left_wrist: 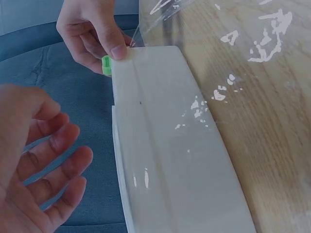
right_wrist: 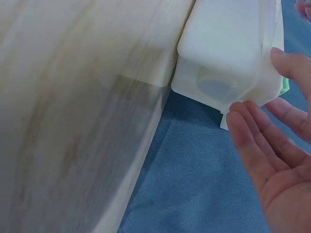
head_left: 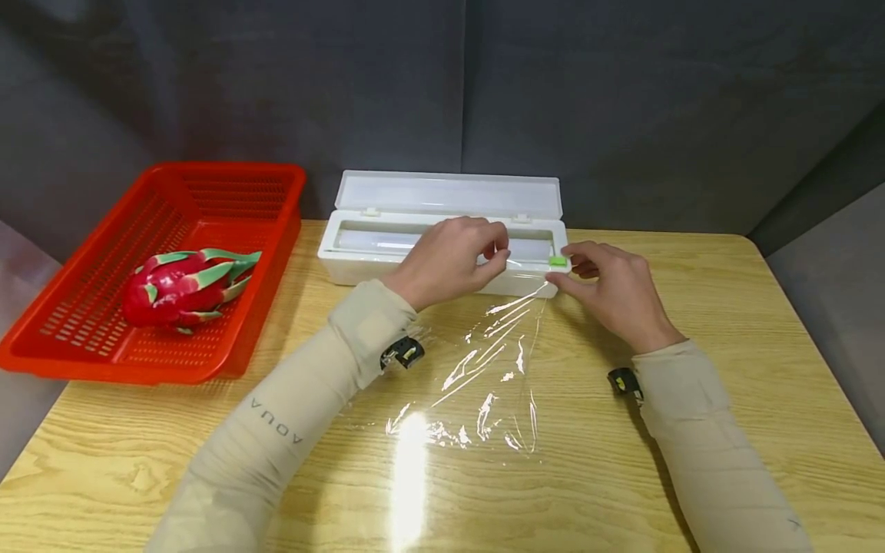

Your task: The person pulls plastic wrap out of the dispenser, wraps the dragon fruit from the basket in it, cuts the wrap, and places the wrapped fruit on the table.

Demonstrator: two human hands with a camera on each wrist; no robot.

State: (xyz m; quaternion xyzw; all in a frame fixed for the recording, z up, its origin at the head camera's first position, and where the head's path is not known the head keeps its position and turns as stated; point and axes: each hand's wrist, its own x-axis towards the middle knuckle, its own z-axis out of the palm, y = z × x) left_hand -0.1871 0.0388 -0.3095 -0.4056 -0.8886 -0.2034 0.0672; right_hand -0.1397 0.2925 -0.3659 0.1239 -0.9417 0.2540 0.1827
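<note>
A white cling film dispenser stands at the back of the table, its lid raised and a roll inside. Clear cling film runs from its front edge down over the tabletop. My right hand grips the dispenser's right end, thumb on the front edge, fingers beside the green slider. In the left wrist view that thumb presses the corner by the slider. Above the roll hovers my left hand, its fingers loosely bent around nothing.
At the left, a red plastic basket holds a dragon fruit with green-tipped scales. A dark grey curtain hangs behind the wooden table. The table's back edge runs just behind the dispenser.
</note>
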